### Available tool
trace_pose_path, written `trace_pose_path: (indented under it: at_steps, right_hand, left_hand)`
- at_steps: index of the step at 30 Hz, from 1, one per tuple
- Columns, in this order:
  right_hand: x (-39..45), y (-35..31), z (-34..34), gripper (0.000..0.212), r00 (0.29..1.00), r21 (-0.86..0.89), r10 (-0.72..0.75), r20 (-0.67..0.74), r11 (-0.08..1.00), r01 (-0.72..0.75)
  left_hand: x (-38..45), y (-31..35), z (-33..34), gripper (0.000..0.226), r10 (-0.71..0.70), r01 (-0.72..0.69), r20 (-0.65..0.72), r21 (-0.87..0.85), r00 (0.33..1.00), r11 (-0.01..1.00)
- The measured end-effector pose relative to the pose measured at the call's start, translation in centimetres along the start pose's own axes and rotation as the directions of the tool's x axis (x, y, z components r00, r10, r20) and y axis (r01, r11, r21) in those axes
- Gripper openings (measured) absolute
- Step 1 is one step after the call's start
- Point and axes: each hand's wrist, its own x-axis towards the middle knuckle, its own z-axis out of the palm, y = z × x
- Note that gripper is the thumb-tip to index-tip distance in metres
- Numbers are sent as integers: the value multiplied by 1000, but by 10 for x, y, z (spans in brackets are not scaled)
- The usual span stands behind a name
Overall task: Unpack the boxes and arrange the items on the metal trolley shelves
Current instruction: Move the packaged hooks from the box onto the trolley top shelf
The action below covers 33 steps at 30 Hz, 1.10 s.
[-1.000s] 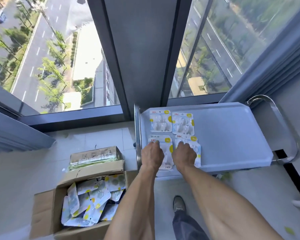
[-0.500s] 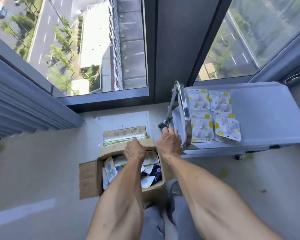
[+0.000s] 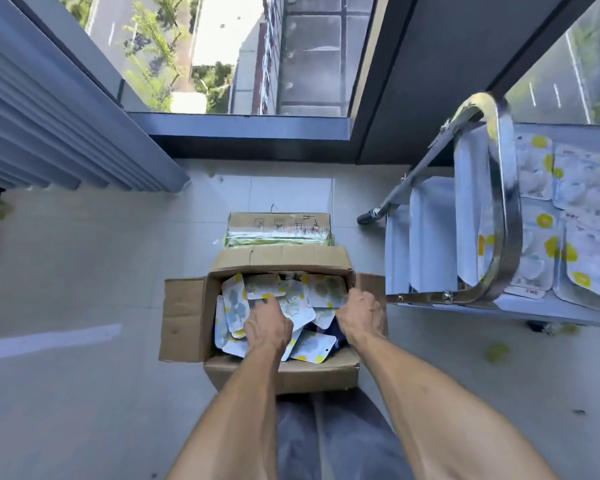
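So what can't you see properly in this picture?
All in the head view:
- Fingertips of both hands: the left hand and right hand reach into the cardboard box, fingers curled out of sight among the packets.
- Box bottom: buried under packets.
- Trolley: cut off by the right edge, so its far end is unseen.
- Print on the packets: too small and blurred.
- Second box behind: its contents are mostly hidden.
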Motion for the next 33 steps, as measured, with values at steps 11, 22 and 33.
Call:
trace_pose_path:
  at_steps: [11,22,33]
  right_hand:
    - [129,-12,175,27,995,38,-1,100,999,-3]
    - [187,-7,277,39,981,-32,-86,175,995,93]
    - [211,-13,296,65,991,81,45,128,995,-56]
  left_hand:
    - [145,-28,134,24,-123,154,134,-252,983,956]
    - [215,-39,223,42,-472,560,318,-599,822,572]
    - [242,-41,237,20,-509,608,342,-548,790,575]
